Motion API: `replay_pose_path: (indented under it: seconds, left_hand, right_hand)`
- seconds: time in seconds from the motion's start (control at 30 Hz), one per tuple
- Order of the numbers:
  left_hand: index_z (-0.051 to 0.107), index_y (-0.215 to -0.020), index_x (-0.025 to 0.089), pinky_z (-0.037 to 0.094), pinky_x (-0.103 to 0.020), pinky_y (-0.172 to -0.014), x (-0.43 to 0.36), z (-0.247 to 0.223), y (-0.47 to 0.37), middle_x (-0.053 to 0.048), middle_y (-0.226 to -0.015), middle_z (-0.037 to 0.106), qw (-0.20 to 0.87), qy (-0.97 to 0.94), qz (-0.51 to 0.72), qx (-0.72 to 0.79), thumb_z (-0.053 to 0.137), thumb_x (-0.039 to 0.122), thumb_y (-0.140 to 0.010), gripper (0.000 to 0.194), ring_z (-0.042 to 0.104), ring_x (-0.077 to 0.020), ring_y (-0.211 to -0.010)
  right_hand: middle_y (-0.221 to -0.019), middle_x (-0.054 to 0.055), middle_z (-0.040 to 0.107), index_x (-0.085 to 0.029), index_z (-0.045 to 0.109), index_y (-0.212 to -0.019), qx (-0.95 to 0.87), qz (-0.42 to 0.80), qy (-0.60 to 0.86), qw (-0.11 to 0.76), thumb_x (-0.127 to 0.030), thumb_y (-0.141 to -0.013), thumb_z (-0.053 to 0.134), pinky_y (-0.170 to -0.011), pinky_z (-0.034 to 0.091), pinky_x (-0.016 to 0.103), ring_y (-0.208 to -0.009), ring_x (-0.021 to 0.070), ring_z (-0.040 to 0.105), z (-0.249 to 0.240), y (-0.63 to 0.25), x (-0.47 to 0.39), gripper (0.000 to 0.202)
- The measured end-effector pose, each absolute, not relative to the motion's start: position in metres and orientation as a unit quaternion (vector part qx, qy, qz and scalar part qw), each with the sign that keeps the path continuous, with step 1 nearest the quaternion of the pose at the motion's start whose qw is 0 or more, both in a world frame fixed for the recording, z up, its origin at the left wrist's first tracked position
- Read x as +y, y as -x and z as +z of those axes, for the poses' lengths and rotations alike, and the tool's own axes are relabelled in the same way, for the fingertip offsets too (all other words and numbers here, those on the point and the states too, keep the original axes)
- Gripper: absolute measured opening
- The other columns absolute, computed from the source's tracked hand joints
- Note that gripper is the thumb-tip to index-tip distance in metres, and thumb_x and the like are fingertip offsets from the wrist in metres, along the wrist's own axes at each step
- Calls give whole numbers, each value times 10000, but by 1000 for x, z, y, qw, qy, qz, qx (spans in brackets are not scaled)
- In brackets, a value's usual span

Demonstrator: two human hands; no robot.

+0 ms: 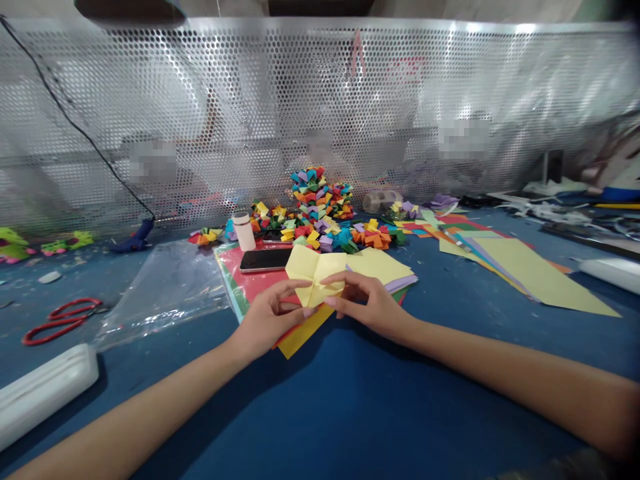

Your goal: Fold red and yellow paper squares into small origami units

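Note:
A creased piece of pale yellow paper (314,265) is held up between both hands over the blue table. My left hand (273,317) is closed on its lower left edge, thumb in front. On its right side my right hand (367,303) pinches the same paper, thumb low and fingers across the crease. Just beneath lie coloured sheets, with a deeper yellow sheet (300,339) showing below the hands. Behind them are a black phone (265,261) and a white bottle with a pinkish body (245,233).
Folded multicoloured paper pieces (320,207) are piled at the back. Red-handled scissors (65,319) and a clear plastic sheet (165,293) lie left. A white long object (47,393) is at the near left. Paper sheets (535,270) fan out right. A perforated metal panel (240,93) closes off the back.

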State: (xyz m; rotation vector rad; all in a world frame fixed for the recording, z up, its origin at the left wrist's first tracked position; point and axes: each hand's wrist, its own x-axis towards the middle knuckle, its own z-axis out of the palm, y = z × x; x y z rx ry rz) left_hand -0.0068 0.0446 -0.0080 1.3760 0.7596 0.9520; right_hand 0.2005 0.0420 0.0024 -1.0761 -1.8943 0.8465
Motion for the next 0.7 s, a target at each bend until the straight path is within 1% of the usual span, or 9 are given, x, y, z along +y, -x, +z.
replay_pose_path:
  seconds: [0.1,0.2,0.3,0.4,0.5,0.63,0.7]
  left_hand:
    - [537,-1084,161,518,-206,-703,44,-8,6,-66,-1102,670,618,-590,416,313,742,158,-693,441,675,-84,-705]
    - [539,-1057,158,516,-213,-720,44,-9,5,-70,-1097,670,626,-596,410,293,744,165,-698,413,683,-100,-737]
    - [520,-1107,164,514,-228,-742,42,-8,5,-55,-1012,694,625,-604,403,287,763,175,-682,490,682,-112,-745]
    - [483,-1206,174,507,-220,-707,40,-6,5,-31,-894,702,613,-608,402,306,747,211,-710,563,668,-121,-754]
    - [500,-1245,200,495,-213,-669,40,-7,6,-2,-784,677,588,-625,396,327,686,267,-774,511,640,-123,-749]
    - [571,-1223,229,473,-219,-614,42,-10,8,49,-594,571,540,-662,381,354,643,305,-805,431,552,-95,-576]
    - [584,-1217,227,460,-217,-595,42,-10,8,60,-552,527,531,-669,375,359,635,319,-807,423,512,-90,-537]
  right_hand:
    - [-635,3,631,-167,618,-996,-736,339,424,405,-383,-792,633,-534,464,240,-549,140,631,0,-200,43,297]
    - [-643,-3,621,-166,614,-961,-727,344,427,414,-388,-779,652,-527,461,233,-541,132,629,-1,-199,44,289]
    - [-619,-22,602,-171,601,-951,-723,354,424,416,-376,-777,662,-520,456,223,-525,121,622,-2,-199,45,276]
    - [-601,-30,596,-176,591,-951,-725,354,420,415,-369,-776,666,-515,452,223,-517,119,615,-2,-199,46,271]
    - [-587,-27,604,-178,589,-955,-735,347,419,405,-375,-779,663,-513,450,231,-516,126,612,-1,-200,45,275]
    - [-612,-13,625,-175,598,-958,-755,334,413,385,-364,-769,670,-514,465,236,-529,132,620,0,-199,43,277]
    - [-628,-10,630,-175,603,-958,-762,335,407,377,-355,-764,674,-518,473,235,-542,135,629,1,-199,42,274]
